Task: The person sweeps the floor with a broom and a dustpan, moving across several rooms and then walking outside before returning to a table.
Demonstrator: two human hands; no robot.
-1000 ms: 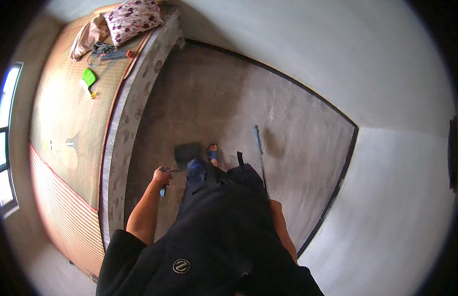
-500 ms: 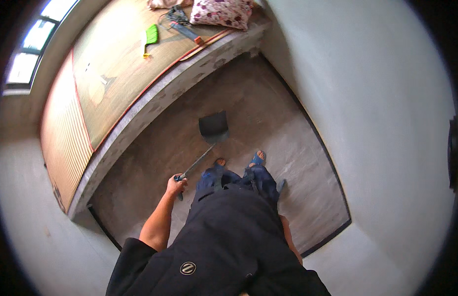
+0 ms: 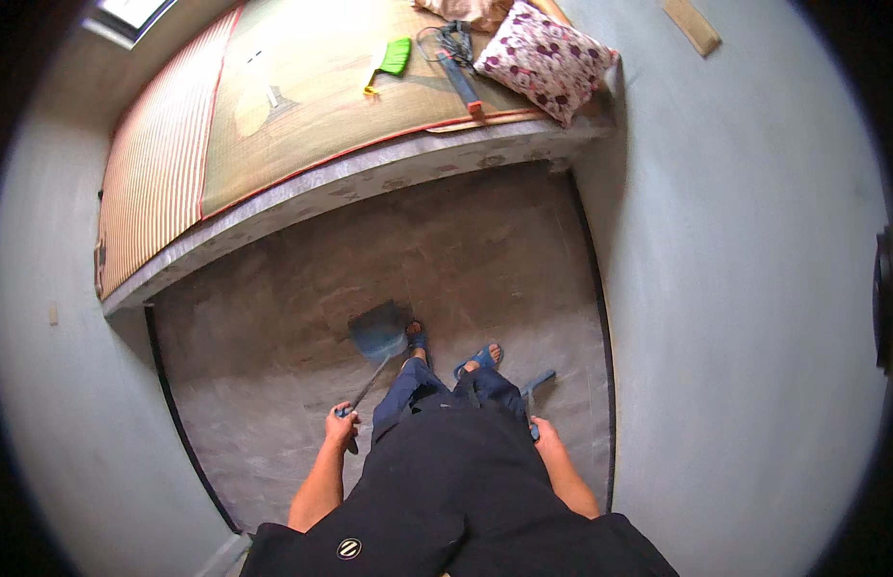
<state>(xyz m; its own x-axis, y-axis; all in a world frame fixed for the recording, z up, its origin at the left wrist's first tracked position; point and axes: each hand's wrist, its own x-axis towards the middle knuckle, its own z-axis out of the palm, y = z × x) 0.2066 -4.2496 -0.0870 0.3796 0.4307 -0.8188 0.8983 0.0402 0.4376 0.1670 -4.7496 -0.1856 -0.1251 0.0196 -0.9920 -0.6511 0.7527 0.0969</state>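
**Standing on floor, dustpan in left hand, broom handle in right**

Left hand (image 3: 342, 424) fist wrapped around the top of a long thin handle; the handle slants forward to a dark blue dustpan (image 3: 378, 332), whose pan sits low at the grey floor (image 3: 273, 385), just beside the person's left foot. Pan looks flat to the floor; actual contact can't be confirmed.

Right hand (image 3: 545, 438) at the person's right side, fingers curled around a bluish stick-like broom handle (image 3: 535, 392); only a short stretch shows, brush end hidden behind the legs. Grip looks clamped, detail small.

Hands well apart, one each side of the body. Person wears a dark top, blue trousers, blue sandals (image 3: 477, 360).

Ahead: raised bed platform (image 3: 370, 183) with a woven mat. On it, far end: green hand brush (image 3: 390, 60), floral pillow (image 3: 543, 60), dark cable bundle (image 3: 453, 40) next to the pillow. Pale walls left and right, window (image 3: 129, 12) at upper left corner.
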